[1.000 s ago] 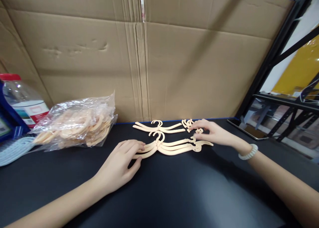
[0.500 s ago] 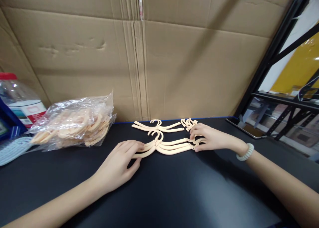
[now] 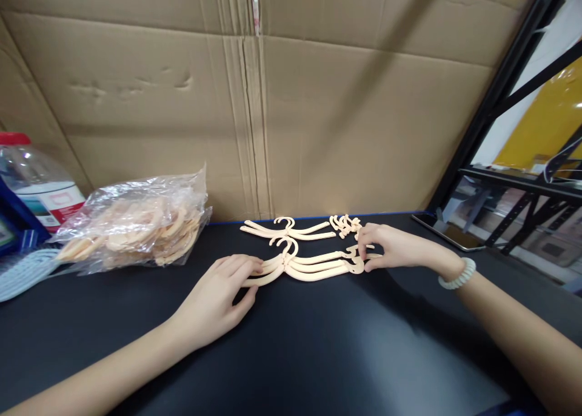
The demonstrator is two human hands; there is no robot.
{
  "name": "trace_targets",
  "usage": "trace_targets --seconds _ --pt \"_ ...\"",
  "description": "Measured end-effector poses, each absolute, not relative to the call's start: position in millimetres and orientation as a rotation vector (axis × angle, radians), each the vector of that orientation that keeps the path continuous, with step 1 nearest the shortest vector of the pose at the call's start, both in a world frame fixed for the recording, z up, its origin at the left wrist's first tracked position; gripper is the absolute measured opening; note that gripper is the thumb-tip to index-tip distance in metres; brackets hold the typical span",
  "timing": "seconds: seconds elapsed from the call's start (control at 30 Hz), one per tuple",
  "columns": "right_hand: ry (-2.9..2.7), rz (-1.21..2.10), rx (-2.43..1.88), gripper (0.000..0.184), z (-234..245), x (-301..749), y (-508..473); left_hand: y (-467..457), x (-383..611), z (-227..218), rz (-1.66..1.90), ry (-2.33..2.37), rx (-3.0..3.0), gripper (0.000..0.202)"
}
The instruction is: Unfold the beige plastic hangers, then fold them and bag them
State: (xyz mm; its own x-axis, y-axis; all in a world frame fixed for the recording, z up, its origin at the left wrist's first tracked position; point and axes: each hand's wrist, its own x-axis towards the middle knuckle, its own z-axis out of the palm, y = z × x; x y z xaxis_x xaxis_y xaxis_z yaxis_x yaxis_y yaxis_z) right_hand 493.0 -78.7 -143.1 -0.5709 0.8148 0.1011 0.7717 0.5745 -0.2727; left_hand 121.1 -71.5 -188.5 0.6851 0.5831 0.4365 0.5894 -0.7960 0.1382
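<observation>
Peach plastic clothes hangers (image 3: 316, 275) lie together on the dark tabletop, their hooks pointing away from me. My left hand (image 3: 227, 291) is closed around their left ends, thumb in front and fingers behind. At the right ends, my right hand (image 3: 391, 246) pinches a thin peach plastic piece (image 3: 373, 256), largely hidden by its fingers. A flat curved peach piece (image 3: 357, 265) sits against the hanger ends, just left of those fingertips. Farther back are more peach hangers (image 3: 311, 236) with a little heap of small peach plastic parts (image 3: 345, 224) to their right.
On the left, a clear plastic bag (image 3: 140, 222) holds many peach hangers, beside a red-capped bottle (image 3: 40, 185) and a pale blue slatted object (image 3: 27, 273). Cardboard (image 3: 364, 119) stands behind the table. A flat tablet-like object (image 3: 448, 233) lies back right, near black metal shelving (image 3: 473, 119).
My right hand has shifted slightly right, away from the hanger ends, uncovering the curved piece there. My left hand and the hangers stay almost where they were.
</observation>
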Motion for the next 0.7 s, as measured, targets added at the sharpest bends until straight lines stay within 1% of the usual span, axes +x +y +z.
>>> trace_targets --seconds 0.07,0.27,0.37,0.7 --pt "-2.611 0.313 -1.307 0.006 -143 492 -79 -71 121 -188 -0.732 -0.999 -2.873 0.026" --pt "-2.536 0.365 -1.341 0.010 -142 488 -83 -73 122 -186 -0.772 -0.995 -2.868 0.026" --pt "-2.537 0.402 -1.349 0.007 -143 486 -82 -73 122 -185 -0.793 -0.985 -2.865 0.026" --pt "-2.303 -0.084 -1.349 0.011 -158 485 -67 -71 119 -185 -0.906 -1.039 -2.808 0.017"
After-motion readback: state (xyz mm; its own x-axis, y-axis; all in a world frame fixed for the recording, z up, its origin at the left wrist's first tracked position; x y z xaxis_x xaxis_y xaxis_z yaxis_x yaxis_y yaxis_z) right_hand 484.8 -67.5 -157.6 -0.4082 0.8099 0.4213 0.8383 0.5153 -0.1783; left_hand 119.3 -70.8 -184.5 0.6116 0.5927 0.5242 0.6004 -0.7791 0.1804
